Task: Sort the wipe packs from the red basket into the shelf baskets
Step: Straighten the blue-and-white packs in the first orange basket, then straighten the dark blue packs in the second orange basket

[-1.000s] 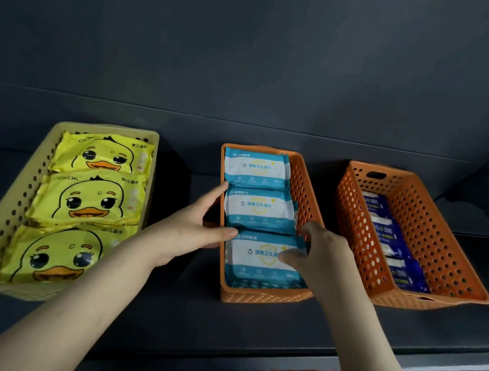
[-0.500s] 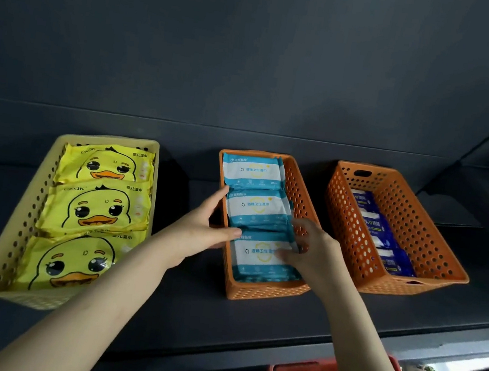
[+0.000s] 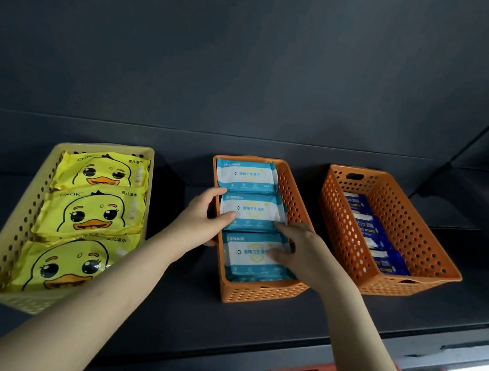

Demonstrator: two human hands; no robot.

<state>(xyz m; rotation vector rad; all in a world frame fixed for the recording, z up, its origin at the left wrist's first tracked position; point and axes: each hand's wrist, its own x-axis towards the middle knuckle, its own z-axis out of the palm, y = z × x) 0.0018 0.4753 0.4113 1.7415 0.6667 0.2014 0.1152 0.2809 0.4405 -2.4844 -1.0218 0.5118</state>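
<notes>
Wipe packs (image 3: 250,175) fill middle orange basket (image 3: 263,295); left hand (image 3: 202,220) grips its left wall, steadying; right hand (image 3: 297,247) pinches front pack (image 3: 247,256), likely seating it.

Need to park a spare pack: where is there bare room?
Bare shelf lies between yellow basket and middle orange basket, partly taken by the left hand, and along the front edge. The right orange basket is bare along its right side. The other two are packed.
</notes>
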